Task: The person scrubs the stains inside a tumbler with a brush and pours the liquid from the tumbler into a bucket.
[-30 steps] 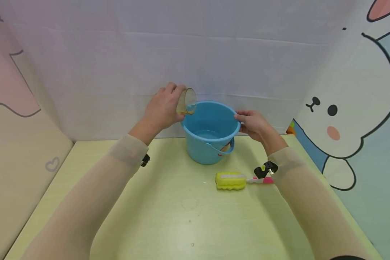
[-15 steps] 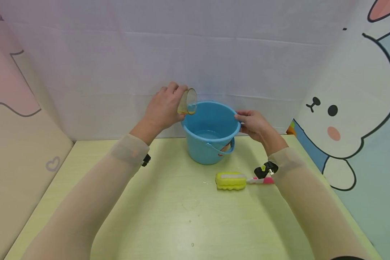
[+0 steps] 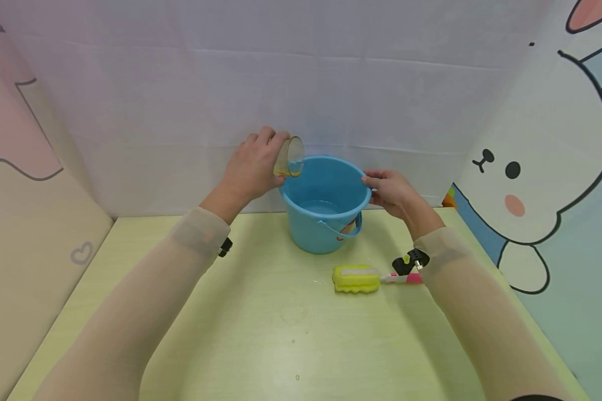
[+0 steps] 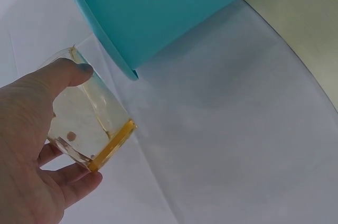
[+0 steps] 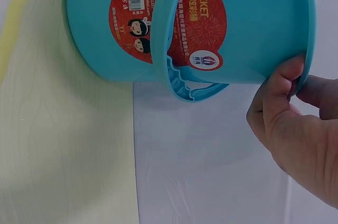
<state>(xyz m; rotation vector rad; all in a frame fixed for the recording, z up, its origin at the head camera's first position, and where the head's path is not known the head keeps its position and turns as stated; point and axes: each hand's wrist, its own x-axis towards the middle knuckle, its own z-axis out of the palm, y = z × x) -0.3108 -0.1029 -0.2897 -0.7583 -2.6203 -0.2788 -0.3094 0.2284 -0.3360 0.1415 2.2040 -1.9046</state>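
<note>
Blue bucket (image 3: 308,234): it stood upright on the pale bench (image 3: 251,334), close to the white cloth (image 3: 180,111) behind, mouth up (in the head view you could see down to its floor).
Amber cup (image 3: 288,159): you held it tilted at the bucket's left side, its mouth turned toward the bucket's opening (whether it touched the rim (image 5: 311,28), you could not tell).
Left hand (image 3: 253,164): your thumb and fingers curled round the cup from opposite sides, gripping it.
Right hand (image 3: 391,192): your fingers and thumb pinched the bucket's rim at its right.
Bucket handle (image 3: 348,235): it hung down at the front right, partly across a red label (image 5: 211,23) printed "BUCKET".
Brush (image 3: 356,279): it lay on the bench before the bucket, yellow head to the left, pink-and-white grip reaching toward your right forearm.
Wet spots: a few small drops (image 3: 297,377) dotted the bench between your arms.
Sleeves: sheer beige cloth (image 3: 130,312) covered your forearms.
Right wall: you had a large cartoon rabbit (image 3: 557,167) beside you.
</note>
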